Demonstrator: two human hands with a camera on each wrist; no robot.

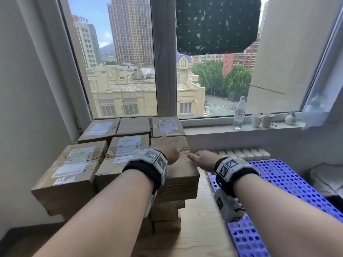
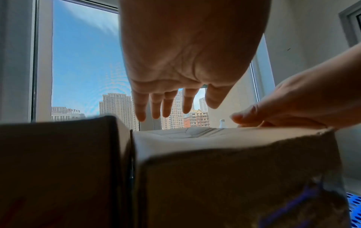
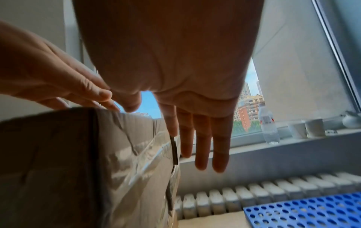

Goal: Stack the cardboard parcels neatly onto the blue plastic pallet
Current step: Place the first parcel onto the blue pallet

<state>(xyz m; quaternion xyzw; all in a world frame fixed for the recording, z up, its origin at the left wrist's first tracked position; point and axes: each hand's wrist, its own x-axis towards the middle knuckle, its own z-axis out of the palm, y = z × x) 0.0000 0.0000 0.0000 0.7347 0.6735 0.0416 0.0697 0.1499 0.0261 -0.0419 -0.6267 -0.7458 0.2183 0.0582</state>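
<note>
From the head camera, the cardboard parcels (image 1: pixel 104 156) stand in tight piles under the window, to the left of the blue pallet (image 1: pixel 289 184), which lies flat on the floor and carries no parcel on the part in view. The left hand (image 1: pixel 169 152) lies with straight fingers over the top of the rightmost front parcel (image 1: pixel 182 169), the one nearest the pallet, and the right hand (image 1: pixel 203 159) reaches to that parcel's pallet-side edge, fingers extended; neither grips it yet. A water bottle (image 1: pixel 239 113) and two paper cups (image 1: pixel 262 120) sit on the sill beyond the pallet. From the left wrist, the left hand (image 2: pixel 185 61) hangs spread just above the parcel (image 2: pixel 224 162), fingertips not clearly touching, while the right hand (image 2: pixel 283 108) rests along the top edge on the pallet side. From the right wrist, the right hand (image 3: pixel 175 77) is open, fingers straight and pointing down beside the taped side of the parcel (image 3: pixel 97 162); whether they touch it I cannot tell. The pallet (image 3: pixel 312 211) shows bare in the lower corner, next to a white radiator (image 3: pixel 254 195). By my judgement the stacking has barely begun: every parcel visible is off the pallet, and the first lift is about to be taken.
</note>
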